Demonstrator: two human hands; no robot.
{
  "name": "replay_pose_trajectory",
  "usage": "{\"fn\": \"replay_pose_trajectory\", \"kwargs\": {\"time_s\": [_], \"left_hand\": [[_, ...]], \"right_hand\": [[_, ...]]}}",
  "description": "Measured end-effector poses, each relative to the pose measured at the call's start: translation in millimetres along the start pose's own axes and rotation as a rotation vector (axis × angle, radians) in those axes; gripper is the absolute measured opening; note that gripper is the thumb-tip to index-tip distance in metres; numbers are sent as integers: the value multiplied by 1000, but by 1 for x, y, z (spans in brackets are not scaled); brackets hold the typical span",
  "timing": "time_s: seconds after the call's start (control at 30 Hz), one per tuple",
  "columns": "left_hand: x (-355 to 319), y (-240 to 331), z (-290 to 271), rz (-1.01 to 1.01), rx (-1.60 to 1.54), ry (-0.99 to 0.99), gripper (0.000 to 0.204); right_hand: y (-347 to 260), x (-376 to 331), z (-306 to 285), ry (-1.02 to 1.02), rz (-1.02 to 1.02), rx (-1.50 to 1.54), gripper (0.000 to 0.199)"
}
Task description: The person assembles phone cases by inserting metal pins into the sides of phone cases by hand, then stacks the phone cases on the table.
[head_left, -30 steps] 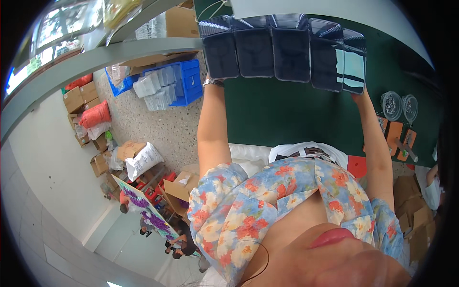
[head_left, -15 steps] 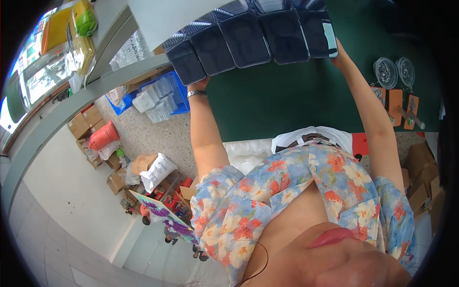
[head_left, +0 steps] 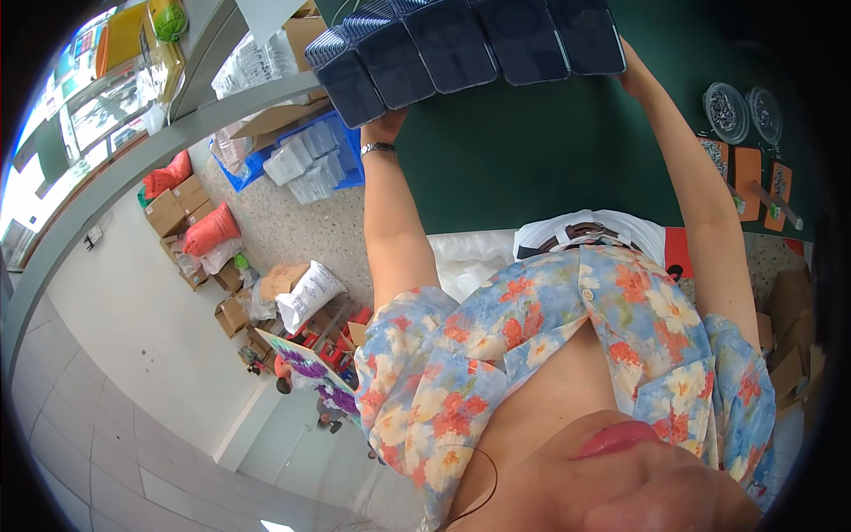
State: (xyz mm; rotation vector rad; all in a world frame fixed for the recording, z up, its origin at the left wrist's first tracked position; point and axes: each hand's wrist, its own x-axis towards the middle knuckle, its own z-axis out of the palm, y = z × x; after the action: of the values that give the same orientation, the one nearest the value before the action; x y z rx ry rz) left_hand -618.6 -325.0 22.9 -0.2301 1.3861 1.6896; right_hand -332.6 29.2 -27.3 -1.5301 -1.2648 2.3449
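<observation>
Row of dark trays [head_left: 470,44] cut off at top edge, both hands mostly hidden behind it

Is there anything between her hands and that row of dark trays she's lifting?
Nothing visible does. The left hand sits right under the left end of the row of dark blue trays, and the right hand is against its right end. Both appear to hold it directly above the green table.

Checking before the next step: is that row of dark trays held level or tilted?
Tilted: the row of dark trays slopes down toward the left hand.
</observation>
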Motion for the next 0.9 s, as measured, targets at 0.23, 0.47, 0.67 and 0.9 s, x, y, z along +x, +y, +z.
{"fn": "replay_pose_trajectory", "kwargs": {"time_s": [0.23, 0.47, 0.67, 0.9], "left_hand": [[3, -9, -25, -68, -10, 71, 66], [-5, -10, -6, -69, 25, 137, 69], [0, -95, 3, 30, -501, 428, 49], [-6, -185, 188, -384, -845, 139, 60]], "right_hand": [[10, 10, -6, -30, 4, -29, 58], [18, 21, -19, -73, 7, -44, 64], [18, 11, -12, -20, -10, -67, 71], [-1, -8, 12, -15, -51, 16, 74]]}}
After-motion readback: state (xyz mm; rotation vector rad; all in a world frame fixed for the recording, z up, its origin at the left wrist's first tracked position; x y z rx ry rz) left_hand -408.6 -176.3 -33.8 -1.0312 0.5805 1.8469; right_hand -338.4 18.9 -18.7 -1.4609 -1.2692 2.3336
